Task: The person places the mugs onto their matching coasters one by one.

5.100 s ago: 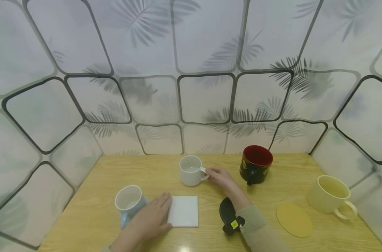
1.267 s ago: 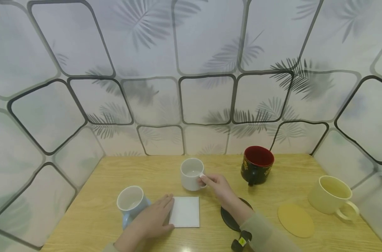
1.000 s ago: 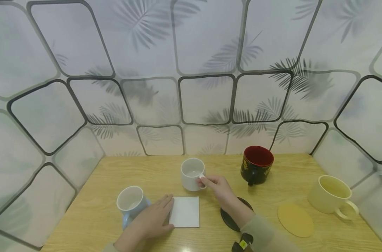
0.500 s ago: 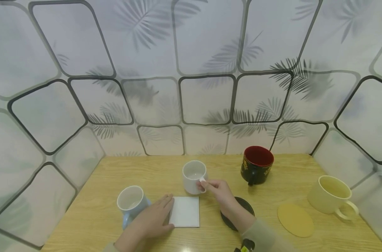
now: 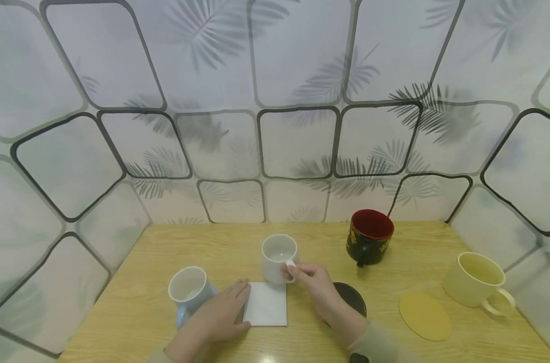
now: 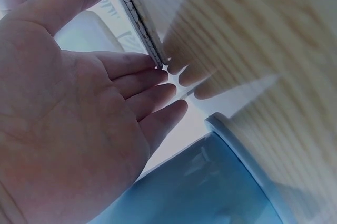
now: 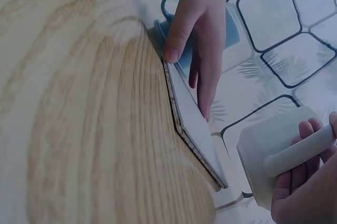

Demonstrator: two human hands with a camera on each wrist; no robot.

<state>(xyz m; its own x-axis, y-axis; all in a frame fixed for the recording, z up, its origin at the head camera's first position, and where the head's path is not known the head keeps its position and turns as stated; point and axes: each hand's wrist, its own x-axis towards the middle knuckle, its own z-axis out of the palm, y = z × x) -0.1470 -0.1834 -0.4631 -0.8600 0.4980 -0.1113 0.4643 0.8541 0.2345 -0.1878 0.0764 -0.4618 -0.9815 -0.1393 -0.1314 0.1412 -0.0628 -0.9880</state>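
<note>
By its handle my right hand (image 5: 320, 287) pinches a small white mug (image 5: 274, 266), upright at the far edge of a white square coaster (image 5: 266, 308). In the right wrist view, the mug (image 7: 258, 150) appears raised off the wooden table beyond the coaster (image 7: 197, 124). Flat on the near left, my left hand (image 5: 218, 315) has straight fingers at the coaster's left edge, thumb near its front corner. The left wrist view shows those fingertips (image 6: 166, 92) right at the coaster's side. Close behind that hand stands a light blue mug (image 5: 190, 297), partly hidden.
A black and gold mug with red inside (image 5: 369, 239) stands at the back right. A black round coaster (image 5: 351, 300) lies partly under my right forearm. Farther right are a yellow round coaster (image 5: 425, 316) and a pale yellow mug (image 5: 470, 282). A patterned backdrop (image 5: 297, 143) encloses the table.
Over these frames my right hand has taken hold of the white mug's handle and brought the mug toward me, close to the coaster. The left hand has stayed in place.
</note>
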